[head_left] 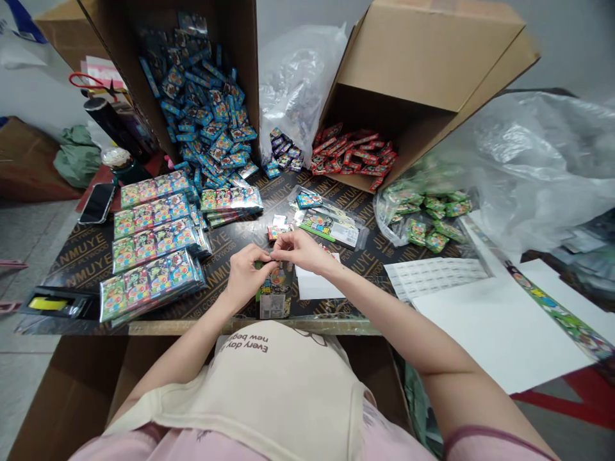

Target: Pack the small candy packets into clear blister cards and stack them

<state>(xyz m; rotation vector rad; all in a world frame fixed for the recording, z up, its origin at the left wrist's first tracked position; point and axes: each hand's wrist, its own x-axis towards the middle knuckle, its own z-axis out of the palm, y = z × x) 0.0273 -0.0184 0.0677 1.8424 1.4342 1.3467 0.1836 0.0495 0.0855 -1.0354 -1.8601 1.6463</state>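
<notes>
Both my hands meet over the table at its front edge. My left hand (247, 269) pinches the upper left of a small printed plastic bag (275, 298), which hangs or lies below the fingers with a barcode-like label near its bottom. My right hand (302, 251) is closed at the bag's upper right, fingertips against its top edge. Whether something small is between the fingertips is hidden. Just beyond the right fingers lies a small red packet (276, 232). A blue packet (309, 200) rests on flat printed bags (331, 227) farther back. White paper (314, 288) lies under my right wrist.
Stacks of filled multi-colour packs (151, 282) stand on the left, near a phone (97, 203) and a tape dispenser (60, 304). Cartons of blue packets (211, 121) and red packets (355, 153) are behind. Green packets (435, 218) in a plastic bag and white sheets (480, 320) lie right.
</notes>
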